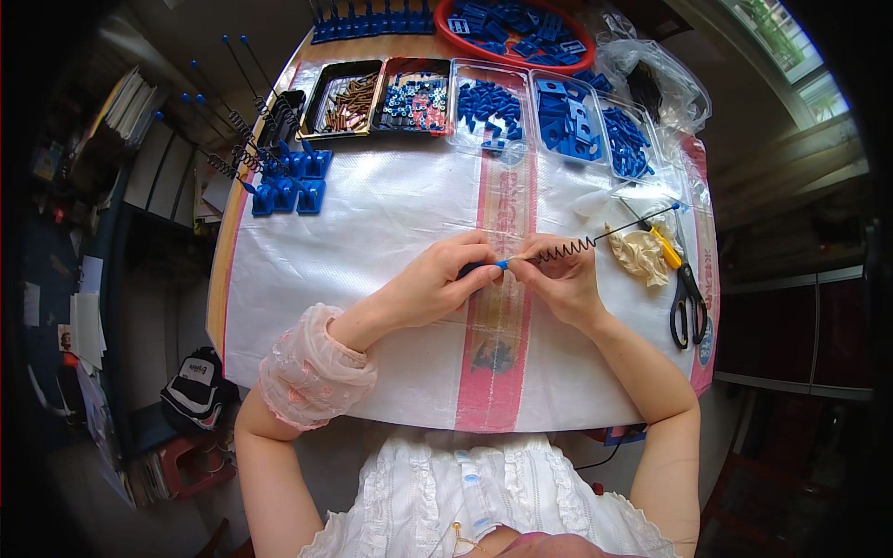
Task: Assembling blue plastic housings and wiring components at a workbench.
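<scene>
Held a black spring rod (595,240) over the middle of the white table cover (391,223). Left hand (430,284) pinched shut on a small blue piece (486,268) at the rod's near end, right hand (561,279) clamped on the coil just beside it. Scissors (686,296) off right, trays of blue parts (567,116) up top, finished blue assemblies (290,181) far left.

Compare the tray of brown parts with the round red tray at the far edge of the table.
The brown-parts tray is rectangular with a dark rim; the red tray is round with a red rim. The brown-parts tray holds small brown rod-like pieces; the red tray holds blue plastic parts. The brown-parts tray sits in the row of trays nearer the person; the red tray lies behind that row, partly cut off by the picture's edge. Both hold loose small parts on the table.
</scene>
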Available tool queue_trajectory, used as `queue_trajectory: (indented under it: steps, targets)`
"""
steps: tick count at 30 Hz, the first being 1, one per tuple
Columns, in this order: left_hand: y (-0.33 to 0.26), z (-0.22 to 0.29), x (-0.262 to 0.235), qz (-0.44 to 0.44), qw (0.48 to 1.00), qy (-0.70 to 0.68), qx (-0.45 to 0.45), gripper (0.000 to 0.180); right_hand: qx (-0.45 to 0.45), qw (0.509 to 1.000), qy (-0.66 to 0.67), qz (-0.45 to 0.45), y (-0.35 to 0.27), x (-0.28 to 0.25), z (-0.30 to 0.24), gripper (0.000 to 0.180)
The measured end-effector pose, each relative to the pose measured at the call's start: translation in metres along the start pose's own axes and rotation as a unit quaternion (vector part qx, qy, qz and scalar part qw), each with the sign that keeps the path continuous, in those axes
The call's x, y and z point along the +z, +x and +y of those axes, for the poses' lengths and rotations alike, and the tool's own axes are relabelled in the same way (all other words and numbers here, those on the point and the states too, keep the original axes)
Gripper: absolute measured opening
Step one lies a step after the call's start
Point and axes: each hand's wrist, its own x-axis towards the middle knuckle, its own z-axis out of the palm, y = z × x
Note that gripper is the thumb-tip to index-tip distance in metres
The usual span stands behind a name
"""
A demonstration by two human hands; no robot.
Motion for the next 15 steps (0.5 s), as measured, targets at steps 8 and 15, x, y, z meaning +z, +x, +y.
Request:
queue_trajectory:
  steps: [8, 15]
  targets:
    - [0.0003, 0.0017, 0.0018, 0.018, 1.0, -0.002, 0.001, 0.022, -0.003, 1.0, -0.016, 0.003, -0.0005, 0.0017, -0.0023, 0.004]
    - [0.0001, 0.0032, 0.0027, 0.029, 1.0, -0.006, 0.006, 0.02, -0.005, 1.0, -0.017, -0.001, -0.0004, 0.0011, -0.0031, 0.005]
